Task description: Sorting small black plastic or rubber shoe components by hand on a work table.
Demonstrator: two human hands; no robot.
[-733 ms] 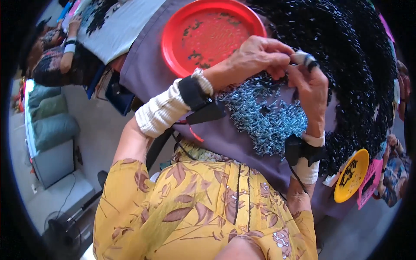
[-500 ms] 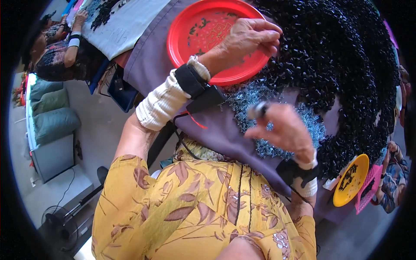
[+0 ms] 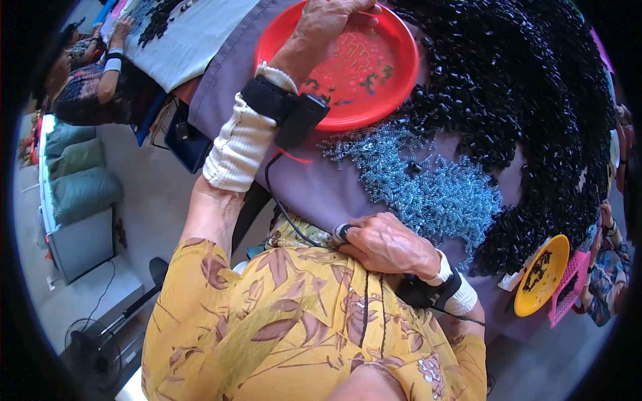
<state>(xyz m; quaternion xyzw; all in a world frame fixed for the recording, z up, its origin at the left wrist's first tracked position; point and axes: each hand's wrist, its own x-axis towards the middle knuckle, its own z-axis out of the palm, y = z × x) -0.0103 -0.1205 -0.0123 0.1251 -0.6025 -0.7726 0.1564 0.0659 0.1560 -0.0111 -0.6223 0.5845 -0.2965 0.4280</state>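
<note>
My left hand (image 3: pixel 328 27) reaches over the far side of a red round plate (image 3: pixel 267 63) at the table's far edge of view. Its fingertips are pressed together near the plate's far rim; anything between them is too small to make out. My right hand (image 3: pixel 386 244) is curled closed at the cloth's front edge, close against my yellow shirt (image 3: pixel 294 301). A finger wears a pale cover with a black band, and what its fingers hold, if anything, is hidden. Beyond it lies a heap of small silvery-blue coil springs (image 3: pixel 428 194).
A large pile of small black plastic pieces (image 3: pixel 515 87) covers the right of the purple cloth (image 3: pixel 328 194). At the right edge stand a yellow plate (image 3: pixel 555 267) with black pieces and a pink basket (image 3: pixel 568 287). Other people (image 3: pixel 87 93) sit left and right. A cable (image 3: pixel 271 194) runs from my left wrist.
My left hand has moved away from me, from the plate's right side to its far rim. My right hand has come back from above the springs to the table's front edge.
</note>
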